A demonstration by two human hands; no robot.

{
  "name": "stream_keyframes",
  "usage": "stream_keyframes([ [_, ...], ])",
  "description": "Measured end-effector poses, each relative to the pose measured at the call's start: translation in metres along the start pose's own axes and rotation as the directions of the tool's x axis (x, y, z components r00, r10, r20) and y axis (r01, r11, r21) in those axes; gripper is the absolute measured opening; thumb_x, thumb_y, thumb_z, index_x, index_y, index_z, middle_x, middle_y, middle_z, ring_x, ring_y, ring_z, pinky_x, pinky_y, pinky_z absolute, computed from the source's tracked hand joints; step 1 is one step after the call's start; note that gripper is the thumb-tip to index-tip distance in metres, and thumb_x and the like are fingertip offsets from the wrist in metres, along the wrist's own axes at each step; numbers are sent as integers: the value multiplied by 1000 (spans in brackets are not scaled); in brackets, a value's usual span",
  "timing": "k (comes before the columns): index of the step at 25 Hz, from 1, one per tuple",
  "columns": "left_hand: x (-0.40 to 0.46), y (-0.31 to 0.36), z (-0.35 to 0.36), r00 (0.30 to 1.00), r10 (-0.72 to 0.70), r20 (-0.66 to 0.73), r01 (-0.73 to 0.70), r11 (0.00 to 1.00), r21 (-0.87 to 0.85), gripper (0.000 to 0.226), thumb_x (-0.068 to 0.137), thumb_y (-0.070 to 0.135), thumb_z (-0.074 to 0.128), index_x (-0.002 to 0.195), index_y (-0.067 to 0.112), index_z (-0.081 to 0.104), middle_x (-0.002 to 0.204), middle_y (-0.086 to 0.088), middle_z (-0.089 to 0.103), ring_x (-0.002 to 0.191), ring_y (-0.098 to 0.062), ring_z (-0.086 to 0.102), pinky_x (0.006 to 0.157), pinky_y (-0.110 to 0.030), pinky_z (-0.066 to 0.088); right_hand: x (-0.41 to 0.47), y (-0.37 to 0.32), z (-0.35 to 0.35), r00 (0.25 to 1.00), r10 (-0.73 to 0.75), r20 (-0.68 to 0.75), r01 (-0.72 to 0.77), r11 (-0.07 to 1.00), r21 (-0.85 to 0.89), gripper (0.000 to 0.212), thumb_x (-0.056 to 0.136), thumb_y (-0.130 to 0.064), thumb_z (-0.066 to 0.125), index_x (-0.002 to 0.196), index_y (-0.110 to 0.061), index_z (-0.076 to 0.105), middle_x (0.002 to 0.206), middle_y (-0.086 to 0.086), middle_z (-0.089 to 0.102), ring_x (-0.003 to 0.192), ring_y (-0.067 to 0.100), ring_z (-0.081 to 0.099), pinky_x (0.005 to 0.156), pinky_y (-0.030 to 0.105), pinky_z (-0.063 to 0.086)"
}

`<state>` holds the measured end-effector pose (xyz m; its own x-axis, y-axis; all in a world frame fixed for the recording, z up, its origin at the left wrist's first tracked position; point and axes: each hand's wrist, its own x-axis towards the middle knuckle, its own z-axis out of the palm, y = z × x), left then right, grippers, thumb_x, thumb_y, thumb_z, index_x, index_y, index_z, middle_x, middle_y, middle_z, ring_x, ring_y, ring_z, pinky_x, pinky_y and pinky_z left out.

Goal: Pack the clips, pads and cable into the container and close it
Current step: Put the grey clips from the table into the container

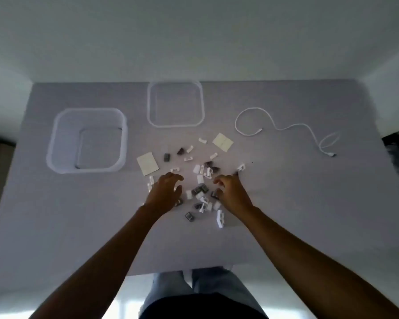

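Both hands over scattered clips (200, 192).
Left hand (165, 192) spread, fingers loose; right hand (230, 192) curled, grip unclear. Translucent square container (55, 143) open.

One clear container (88, 140) sits on the table (286, 203), and one clear lid (176, 104) lies apart from it. There is one white cable (283, 127). Two pale pads lie flat: one (148, 163) and another (222, 142). The clips (202, 192), white and dark, are scattered in a heap of a couple dozen or more; too jumbled to count exactly. Two hands are over them.
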<state>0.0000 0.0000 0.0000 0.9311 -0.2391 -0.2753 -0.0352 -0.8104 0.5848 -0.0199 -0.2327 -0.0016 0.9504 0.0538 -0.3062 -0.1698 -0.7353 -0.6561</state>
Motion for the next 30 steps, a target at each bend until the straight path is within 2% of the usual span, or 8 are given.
stream_keyframes([
  [5,8,18,28,994,87,62,-90,994,60,30,95,25,57,124,17,61,132,-6,58,119,-25,53,99,-37,43,-19,28,17,998,47,45,-40,989,-140,45,82,4,56,123,-11,64,126,18,59,114,34,51,97,42,48],
  [8,19,34,42,993,106,49,-110,991,71,30,94,22,57,123,16,61,131,-8,58,115,-28,55,95,-42,47,-15,33,23,999,-35,11,37,979,-202,41,84,3,61,122,-12,65,119,17,63,109,34,54,91,42,52],
  [13,35,43,60,983,127,133,-147,977,154,33,91,19,62,125,18,62,126,-9,56,111,-29,56,89,-46,51,-13,40,31,991,-137,13,136,957,-256,35,81,-5,71,114,-17,71,108,11,66,102,28,57,82,31,53],
  [17,33,36,68,976,182,116,-201,962,185,33,86,5,67,118,13,67,120,-11,55,105,-27,57,79,-43,57,-15,52,31,991,-136,1,131,949,-285,33,82,-9,71,114,-17,67,107,11,65,96,28,57,74,35,57],
  [21,28,28,70,984,169,54,-176,966,188,21,88,10,67,107,15,71,116,-10,56,101,-26,57,73,-42,57,-16,59,23,995,-72,-62,57,973,-225,21,90,-15,58,110,-17,65,106,8,64,94,27,55,68,35,50],
  [25,21,23,70,984,172,42,-177,967,184,21,94,12,60,113,13,68,118,-13,57,101,-27,58,80,-41,55,-15,59,23,992,-45,-115,19,977,-213,23,89,-13,57,111,-12,65,105,10,65,94,29,57,68,37,51],
  [27,19,19,66,988,153,22,-154,973,171,25,95,10,55,118,12,63,120,-13,57,101,-28,58,83,-40,53,-14,58,24,992,-9,-126,-5,994,-108,23,86,-11,61,109,-10,65,100,11,65,90,28,60,70,34,51],
  [30,17,16,64,988,146,45,-153,969,193,36,85,5,59,121,11,60,120,-12,59,103,-27,58,87,-43,51,-18,60,22,975,92,-202,-71,991,110,18,82,-11,68,101,-11,67,91,6,69,80,18,63,69,22,48],
])
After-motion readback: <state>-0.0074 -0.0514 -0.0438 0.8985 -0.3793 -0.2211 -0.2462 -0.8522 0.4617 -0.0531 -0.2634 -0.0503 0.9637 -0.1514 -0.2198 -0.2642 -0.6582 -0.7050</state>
